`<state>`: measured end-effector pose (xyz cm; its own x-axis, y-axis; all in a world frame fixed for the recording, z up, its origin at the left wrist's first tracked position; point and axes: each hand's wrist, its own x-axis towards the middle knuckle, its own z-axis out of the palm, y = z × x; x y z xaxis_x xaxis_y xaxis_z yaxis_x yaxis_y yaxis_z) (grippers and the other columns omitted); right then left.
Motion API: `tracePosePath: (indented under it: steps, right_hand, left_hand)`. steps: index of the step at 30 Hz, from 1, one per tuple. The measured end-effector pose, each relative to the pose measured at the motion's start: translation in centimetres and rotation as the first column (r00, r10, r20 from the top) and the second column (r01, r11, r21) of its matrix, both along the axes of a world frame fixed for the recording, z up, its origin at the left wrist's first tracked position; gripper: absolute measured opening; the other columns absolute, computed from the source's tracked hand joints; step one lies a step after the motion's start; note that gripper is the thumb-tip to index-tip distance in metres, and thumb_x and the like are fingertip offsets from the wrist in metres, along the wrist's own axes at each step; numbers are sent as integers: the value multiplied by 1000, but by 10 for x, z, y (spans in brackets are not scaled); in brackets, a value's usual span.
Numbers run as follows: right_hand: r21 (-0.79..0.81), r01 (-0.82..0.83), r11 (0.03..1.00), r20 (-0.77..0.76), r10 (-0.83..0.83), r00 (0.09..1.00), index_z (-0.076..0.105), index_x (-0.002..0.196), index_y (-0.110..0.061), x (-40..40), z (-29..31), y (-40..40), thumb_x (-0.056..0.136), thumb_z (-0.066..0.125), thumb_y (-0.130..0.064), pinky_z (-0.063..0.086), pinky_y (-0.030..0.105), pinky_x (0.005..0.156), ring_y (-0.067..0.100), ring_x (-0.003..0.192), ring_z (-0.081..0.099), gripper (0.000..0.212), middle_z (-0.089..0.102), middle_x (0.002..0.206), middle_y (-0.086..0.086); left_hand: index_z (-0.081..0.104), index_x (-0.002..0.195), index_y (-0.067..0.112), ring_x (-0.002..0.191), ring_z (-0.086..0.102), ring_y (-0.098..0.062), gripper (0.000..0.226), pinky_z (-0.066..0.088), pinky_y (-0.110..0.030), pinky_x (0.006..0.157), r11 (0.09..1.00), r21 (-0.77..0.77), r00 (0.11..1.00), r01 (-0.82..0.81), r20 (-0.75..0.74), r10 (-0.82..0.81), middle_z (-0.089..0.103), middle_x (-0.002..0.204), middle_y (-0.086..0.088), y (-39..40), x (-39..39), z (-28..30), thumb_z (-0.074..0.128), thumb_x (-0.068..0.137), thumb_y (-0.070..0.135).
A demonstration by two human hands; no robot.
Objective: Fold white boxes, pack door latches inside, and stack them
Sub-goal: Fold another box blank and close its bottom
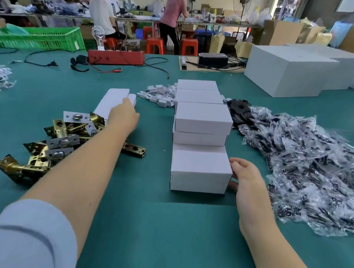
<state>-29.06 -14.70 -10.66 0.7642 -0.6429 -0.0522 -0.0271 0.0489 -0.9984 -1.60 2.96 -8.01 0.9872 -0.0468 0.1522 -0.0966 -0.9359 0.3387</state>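
The nearest folded white box [200,170] stood at the centre of the green table [155,236], first in a row of stacked boxes [202,118] running away toward twelve o'clock; the right hand [246,179] pinched its right end, thumb low and fingers curled over the upper corner, seemingly squaring it against the row; at ten o'clock the left hand [124,114] lay on the flat box blanks [113,103], though whether its fingers had closed on a sheet could not be told; the brass door latches [55,139] lay heaped at nine o'clock, just beside that forearm; bagged hardware [306,168] spread at three o'clock and small white inserts [160,94] lay near the far boxes. To do this step well, I judged, the left hand should peel off only the top blank, sliding it clear of the latch heap, while the right steadied the box lightly without crushing its end flap or nudging the row askew.
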Motion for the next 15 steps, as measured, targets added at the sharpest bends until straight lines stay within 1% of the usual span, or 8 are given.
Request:
tracePosePath:
  steps: [2, 6, 8, 10, 11, 13, 14, 15]
  right_hand:
    - [-38, -3, 999, 10, 4, 1000, 63, 88, -40, -1, -2, 0, 72, 46, -48, 44, 32, 73, 13, 91, 62, 24, 66, 87, -20]
    - [-34, -13, 999, 60, 15, 998, 63, 83, -42, -1, -2, 0, 75, 47, -45, 45, 31, 69, 10, 81, 64, 18, 67, 85, -16]
    - [-32, 2, 999, 86, 1, 996, 64, 82, -41, 0, -1, 1, 86, 49, -38, 46, 30, 68, 4, 76, 63, 16, 68, 83, -17]
    - [-39, 31, 999, 112, -26, 993, 64, 83, -36, 1, -1, 0, 95, 47, -25, 43, 25, 67, -4, 71, 61, 23, 67, 81, -21]
    - [-60, 42, 997, 124, -35, 992, 63, 85, -33, 0, -1, 0, 96, 47, -22, 42, 23, 68, -6, 71, 59, 23, 66, 80, -24]
    - [-120, 53, 991, 139, -36, 990, 59, 93, -33, -2, -1, 0, 97, 48, -19, 40, 17, 72, -8, 78, 57, 19, 62, 82, -29]
    - [-147, 61, 987, 145, -39, 989, 58, 95, -34, -3, -1, 1, 97, 49, -18, 39, 15, 73, -7, 81, 56, 18, 61, 86, -29]
    - [-176, 72, 982, 165, -43, 985, 56, 96, -34, -4, 0, 2, 96, 50, -17, 38, 13, 76, -7, 85, 55, 19, 60, 92, -26]
  left_hand:
    - [43, 127, 1, 115, 51, -40, 34, 43, -41, 82, 994, 91, 997, -60, -48, 64, 55, 124, -23, 0, 12, -7, 49, 96, 15]
    - [55, 115, 5, 110, 56, -37, 26, 43, -38, 74, 980, 194, 991, -50, -116, 74, 59, 117, -17, -1, 23, 3, 55, 89, 1]
    - [55, 122, 2, 110, 57, -37, 32, 45, -39, 77, 974, 227, 997, 16, -81, 2, 58, 124, -20, -1, 25, 14, 53, 91, 1]
    - [47, 134, 5, 115, 54, -36, 42, 44, -38, 78, 974, 227, 997, 9, -75, 8, 50, 134, -20, 1, 17, 28, 51, 93, 6]
    - [51, 126, 3, 112, 54, -36, 33, 42, -36, 74, 986, 166, 999, -14, -31, 20, 54, 127, -20, 2, 11, 34, 47, 93, 6]
    - [52, 87, -3, 93, 54, -38, 12, 35, -33, 66, 996, -72, 987, -48, 148, 59, 58, 94, -19, 6, -7, 48, 41, 92, 0]
    - [49, 79, -4, 85, 50, -36, 14, 32, -32, 64, 984, -176, 968, -39, 238, 81, 58, 86, -20, 10, -18, 56, 39, 89, -3]
    - [53, 81, -6, 83, 49, -34, 15, 32, -32, 64, 961, -276, 948, -16, 303, 103, 60, 89, -23, 16, -29, 62, 38, 85, -6]
